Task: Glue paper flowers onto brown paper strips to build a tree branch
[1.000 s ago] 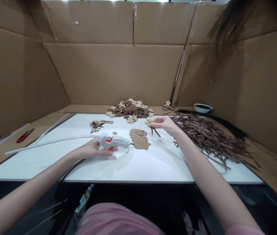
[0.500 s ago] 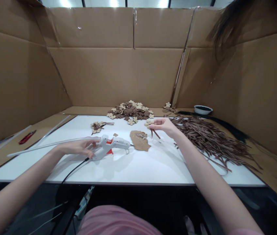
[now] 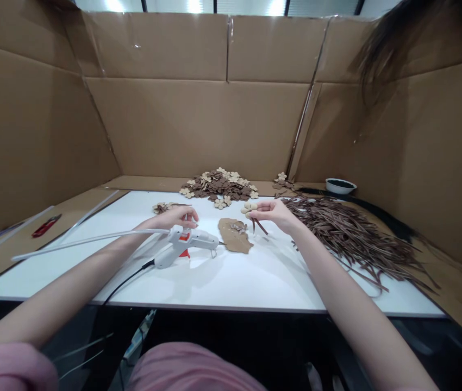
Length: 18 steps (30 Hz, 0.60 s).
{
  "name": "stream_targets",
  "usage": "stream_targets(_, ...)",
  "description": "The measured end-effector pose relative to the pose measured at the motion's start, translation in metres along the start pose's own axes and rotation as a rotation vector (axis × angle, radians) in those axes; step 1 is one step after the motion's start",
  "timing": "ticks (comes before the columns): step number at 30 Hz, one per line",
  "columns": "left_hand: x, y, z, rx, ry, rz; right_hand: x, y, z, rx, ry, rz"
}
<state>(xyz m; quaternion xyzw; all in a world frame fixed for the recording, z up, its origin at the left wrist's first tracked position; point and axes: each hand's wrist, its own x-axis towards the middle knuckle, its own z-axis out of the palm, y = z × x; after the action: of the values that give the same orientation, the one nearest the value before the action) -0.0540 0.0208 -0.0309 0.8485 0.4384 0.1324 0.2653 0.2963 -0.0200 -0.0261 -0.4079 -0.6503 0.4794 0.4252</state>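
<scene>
My right hand [image 3: 274,213] pinches a cream flower cutout [image 3: 248,207] with brown strips [image 3: 260,227] hanging below it, just above the table. My left hand [image 3: 179,216] is beyond the white hot glue gun [image 3: 192,239], its fingertips bent down together at the tabletop; what they hold, if anything, is too small to make out. The glue gun stands with its nozzle at the edge of a torn cardboard piece [image 3: 235,241] marked with glue. A clear glue stick [image 3: 92,240] sticks out of its back. Partly behind my left hand lies a small cluster of flowers [image 3: 161,207].
At the back is a heap of brown and cream flower cutouts [image 3: 223,187]. Brown strips [image 3: 345,228] are spread on the right, near a white bowl [image 3: 340,186]. A red cutter [image 3: 46,226] lies on the left. Cardboard walls [image 3: 198,125] enclose the white tabletop [image 3: 255,282].
My left hand has let go of the glue gun and moved forward and right to where a small brown scrap lay. My right hand holds the flower in nearly the same place.
</scene>
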Motion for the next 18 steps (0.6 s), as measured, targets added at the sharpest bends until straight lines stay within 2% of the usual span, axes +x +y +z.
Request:
stream_targets(4, 0.01, -0.009, 0.006, 0.031, 0.011, 0.019, 0.001, 0.002, 0.0, -0.011, 0.0, 0.002)
stream_targets(9, 0.011, -0.018, 0.007, -0.041, 0.021, 0.028, 0.001, 0.001, 0.001, -0.03, 0.01, 0.006)
stream_targets(18, 0.01, -0.008, 0.007, -0.164, -0.03, 0.051, -0.001, -0.002, 0.003, -0.033, 0.007, 0.019)
